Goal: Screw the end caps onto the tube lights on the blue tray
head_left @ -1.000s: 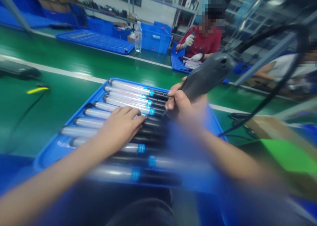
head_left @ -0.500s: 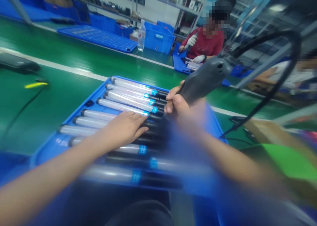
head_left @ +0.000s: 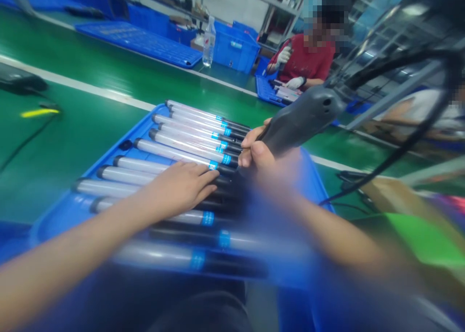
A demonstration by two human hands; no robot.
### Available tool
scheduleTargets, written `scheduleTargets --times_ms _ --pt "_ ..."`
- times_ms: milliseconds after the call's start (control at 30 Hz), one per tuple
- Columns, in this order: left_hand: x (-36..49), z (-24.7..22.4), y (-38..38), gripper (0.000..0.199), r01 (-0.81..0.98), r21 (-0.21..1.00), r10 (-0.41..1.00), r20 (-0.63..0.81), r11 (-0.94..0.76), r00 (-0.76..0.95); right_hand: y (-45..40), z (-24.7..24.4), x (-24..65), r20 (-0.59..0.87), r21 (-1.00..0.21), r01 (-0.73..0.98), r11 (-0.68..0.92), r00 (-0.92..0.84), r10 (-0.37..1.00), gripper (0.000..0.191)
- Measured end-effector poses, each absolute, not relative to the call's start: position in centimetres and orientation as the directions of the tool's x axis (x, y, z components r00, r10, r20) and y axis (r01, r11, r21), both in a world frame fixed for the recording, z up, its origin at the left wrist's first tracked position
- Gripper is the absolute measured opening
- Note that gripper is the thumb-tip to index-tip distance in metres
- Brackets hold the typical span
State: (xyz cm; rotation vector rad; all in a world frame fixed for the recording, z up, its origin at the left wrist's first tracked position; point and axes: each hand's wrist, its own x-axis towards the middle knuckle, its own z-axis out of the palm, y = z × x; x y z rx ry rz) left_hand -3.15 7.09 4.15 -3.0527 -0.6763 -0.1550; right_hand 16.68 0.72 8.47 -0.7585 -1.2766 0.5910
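Observation:
Several clear tubes [head_left: 174, 151] with black ends and blue labels lie side by side in a blue tray [head_left: 54, 220]. My left hand [head_left: 181, 186] rests over the tubes in the middle, palm down, fingers stretched out. In my right hand [head_left: 263, 160] is a dark grey electric screwdriver [head_left: 301, 118], held slanted with its back end up and to the right. Its lower end, by the tubes' black ends, is dark and blurred, so I cannot tell whether it touches one. The nearest tubes are partly blurred.
A thick black cable [head_left: 390, 158] loops down at the right. Across the green table [head_left: 119, 55] stand a plastic bottle [head_left: 209, 41] and a blue crate [head_left: 236, 51]. A person in a red top [head_left: 308, 60] with white gloves sits beyond. A bright green sheet [head_left: 421, 237] lies at the right.
The view has shifted slightly, and the tray's far left part sits a little farther left and higher. Both hands keep nearly the same pose, the right still holding the electric screwdriver.

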Motion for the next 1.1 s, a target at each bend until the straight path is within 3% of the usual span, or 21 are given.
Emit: scheduleTargets --times_ms 467,700,867,1100 --pt "-3.3 3.6 7.1 0.048 0.442 0.007 0.440 0.107 -0.897 0.892 1.2 8.6 16.8 0.587 -0.805 0.069 0.590 0.239 0.773 0.029" --pt "-3.2 4.1 7.0 0.047 0.463 -0.014 0.461 0.062 -0.886 0.885 3.4 7.1 16.7 0.620 -0.770 0.095 0.631 0.345 0.704 0.036" --pt "-3.3 3.9 7.3 0.048 0.454 0.000 0.453 0.078 -0.891 0.888 4.3 6.8 16.5 0.605 -0.777 0.046 0.628 0.332 0.724 0.044" --pt "-3.9 3.3 7.8 0.048 0.421 0.036 0.421 0.167 -0.906 0.892 4.9 7.5 16.8 0.609 -0.746 -0.059 0.663 0.339 0.717 0.036"
